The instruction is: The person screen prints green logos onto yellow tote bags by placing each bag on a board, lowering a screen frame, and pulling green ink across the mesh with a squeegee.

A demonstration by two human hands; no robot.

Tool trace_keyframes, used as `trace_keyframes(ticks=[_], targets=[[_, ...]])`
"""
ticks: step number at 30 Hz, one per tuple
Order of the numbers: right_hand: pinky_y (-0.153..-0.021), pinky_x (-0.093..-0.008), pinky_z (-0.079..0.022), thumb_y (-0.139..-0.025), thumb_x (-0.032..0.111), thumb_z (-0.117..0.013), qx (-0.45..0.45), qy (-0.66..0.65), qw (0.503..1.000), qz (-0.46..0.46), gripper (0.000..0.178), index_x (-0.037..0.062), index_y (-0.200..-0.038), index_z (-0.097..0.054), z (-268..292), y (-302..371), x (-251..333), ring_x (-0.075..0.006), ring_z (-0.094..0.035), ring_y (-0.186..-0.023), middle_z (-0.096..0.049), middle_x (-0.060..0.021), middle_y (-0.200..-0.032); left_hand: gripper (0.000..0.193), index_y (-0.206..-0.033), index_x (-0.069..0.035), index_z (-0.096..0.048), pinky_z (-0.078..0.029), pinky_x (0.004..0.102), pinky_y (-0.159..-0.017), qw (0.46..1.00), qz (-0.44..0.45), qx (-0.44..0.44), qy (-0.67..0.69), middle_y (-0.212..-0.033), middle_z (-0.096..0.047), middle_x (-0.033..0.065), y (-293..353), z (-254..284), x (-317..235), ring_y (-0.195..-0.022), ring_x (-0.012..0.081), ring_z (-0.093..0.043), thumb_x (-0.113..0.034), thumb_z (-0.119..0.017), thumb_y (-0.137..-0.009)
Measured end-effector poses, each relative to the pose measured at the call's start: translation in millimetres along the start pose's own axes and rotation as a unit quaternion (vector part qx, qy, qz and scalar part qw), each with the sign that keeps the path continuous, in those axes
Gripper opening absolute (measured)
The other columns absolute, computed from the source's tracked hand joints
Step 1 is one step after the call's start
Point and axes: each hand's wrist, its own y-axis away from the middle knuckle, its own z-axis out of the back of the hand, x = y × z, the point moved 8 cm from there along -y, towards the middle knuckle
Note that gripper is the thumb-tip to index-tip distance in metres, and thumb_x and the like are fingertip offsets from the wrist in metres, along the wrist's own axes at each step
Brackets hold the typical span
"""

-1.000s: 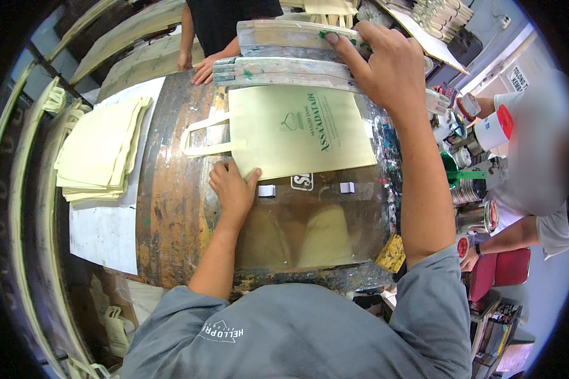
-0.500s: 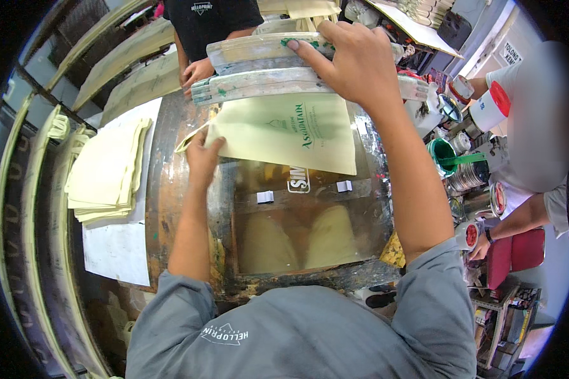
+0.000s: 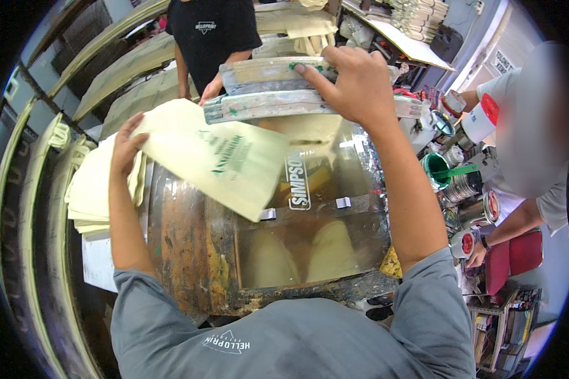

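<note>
My left hand pinches the upper left corner of a cream cloth bag with a green print on it. The bag hangs slanted, its lower right corner above the glass-like printing board. At the far side of the board, my right hand is closed over a raised, paint-stained screen-printing frame. Two long bars of it show, one above the other; my thumb lies on the upper one, marked with green ink. Beside my left hand lies a stack of cream bags, partly covered by my arm.
Drying racks with cream bags line the left. Ink cans, among them an open green tub, crowd the right. A co-worker in black stands across the table; another in grey is at the right.
My left hand has carried the printed bag left, off most of the board and toward the stack, uncovering white lettering. My right hand and the frame have come slightly lower in the view.
</note>
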Motion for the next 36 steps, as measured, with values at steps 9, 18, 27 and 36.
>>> trace_keyframes(ticks=[9, 18, 27, 36], targets=[[-0.082, -0.0480, -0.044, -0.095, 0.062, -0.066, 0.051, 0.005, 0.998, -0.033, 0.056, 0.0061, -0.092, -0.072, -8.8, 0.9, -4.4, -0.0354, -0.068, -0.086, -0.070, -0.0143, -0.083, 0.086, -0.153, 0.010, -0.046, -0.047, 0.0455, -0.112, 0.757, -0.110, -0.462, -0.449, -0.143, -0.059, 0.0334, 76.2, 107.4, 101.1, -0.129, 0.0474, -0.059, -0.040, -0.083, -0.094], [-0.093, -0.0520, -0.048, -0.097, 0.061, -0.063, 0.069, -0.015, 0.997, -0.034, 0.060, 0.0040, -0.110, -0.076, -14.1, -3.3, 14.4, -0.0404, -0.070, -0.100, -0.075, -0.0211, -0.102, 0.032, -0.100, -0.004, -0.079, -0.054, 0.0446, -0.078, 0.946, 0.014, -0.116, -0.303, -0.088, -0.071, 0.0138, 330.8, -116.1, 35.7, -0.085, 0.0330, -0.068, -0.035, -0.082, -0.093], [-0.089, -0.0526, -0.047, -0.104, 0.051, -0.061, 0.064, 0.042, 0.997, -0.009, 0.050, 0.0029, -0.113, -0.070, -14.5, 7.0, 1.8, -0.0449, -0.066, -0.103, -0.072, -0.0227, -0.104, 0.031, -0.100, -0.010, -0.078, -0.054, 0.0515, -0.075, 0.970, 0.107, -0.100, -0.194, -0.088, -0.072, 0.0158, 288.5, -53.2, 81.0, -0.084, 0.0388, -0.070, -0.040, -0.071, -0.099], [-0.089, -0.0491, -0.047, -0.104, 0.058, -0.059, 0.078, 0.007, 0.996, -0.038, 0.057, 0.0018, -0.108, -0.069, -16.8, 6.1, -10.5, -0.0433, -0.067, -0.099, -0.072, -0.0206, -0.101, 0.057, -0.126, -0.004, -0.073, -0.052, 0.0486, -0.105, 0.802, 0.083, -0.214, -0.552, -0.125, -0.067, 0.0191, 193.7, 156.8, 109.9, -0.120, 0.0368, -0.063, -0.043, -0.078, -0.084]])
